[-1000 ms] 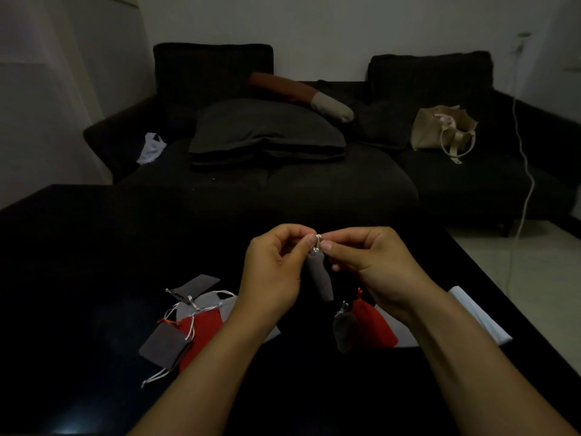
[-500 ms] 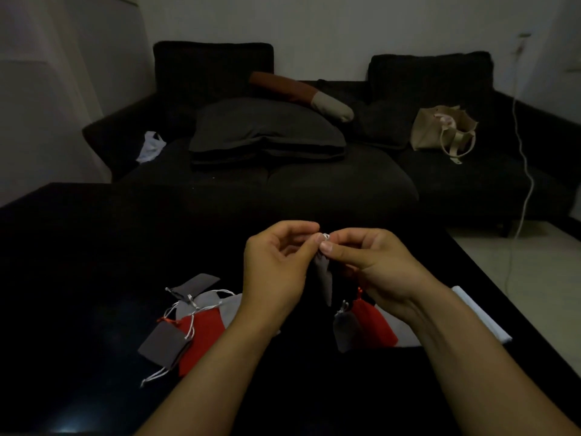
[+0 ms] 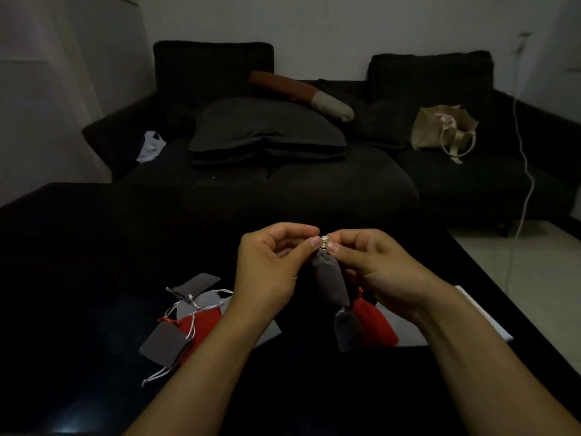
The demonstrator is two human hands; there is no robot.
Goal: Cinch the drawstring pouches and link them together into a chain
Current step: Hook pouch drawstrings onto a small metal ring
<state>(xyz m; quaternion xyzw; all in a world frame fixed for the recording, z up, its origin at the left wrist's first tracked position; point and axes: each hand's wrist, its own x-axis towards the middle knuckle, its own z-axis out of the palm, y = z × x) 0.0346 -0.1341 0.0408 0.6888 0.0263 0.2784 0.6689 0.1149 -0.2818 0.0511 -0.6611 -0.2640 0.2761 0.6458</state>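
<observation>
both hands are raised above the dark table [image 3: 94, 278], close together. the left hand [image 3: 270, 272] and the right hand [image 3: 374, 269] each pinch, with thumb and forefinger, the white drawstring [image 3: 324, 241] at the top of a grey pouch [image 3: 330, 278]; the fingertips of the two hands almost meet at this small bunch of cord. the other fingers of both hands are curled in. the grey pouch hangs down from the cord between the two hands, its mouth gathered tight.

under it hangs a second grey pouch [image 3: 347, 332], and just beside that one, to the right, a red pouch [image 3: 374, 325] — the two touch each other, and they look joined to the upper pouch, but i cannot tell exactly how the cords go. if these lower pouches touch the table or only hang over it, i cannot say.

on the table to the left, partly hidden by the left forearm, lies a loose pile of pouches [image 3: 185, 319]: dark grey, light grey and red ones, overlapping, with white cords lying across them. a white sheet [image 3: 484, 313] lies on the table under the right wrist.

behind the table stands a dark sofa [image 3: 345, 184] with a large dark cushion [image 3: 267, 130] and a beige tote bag [image 3: 440, 130] on the seat.
</observation>
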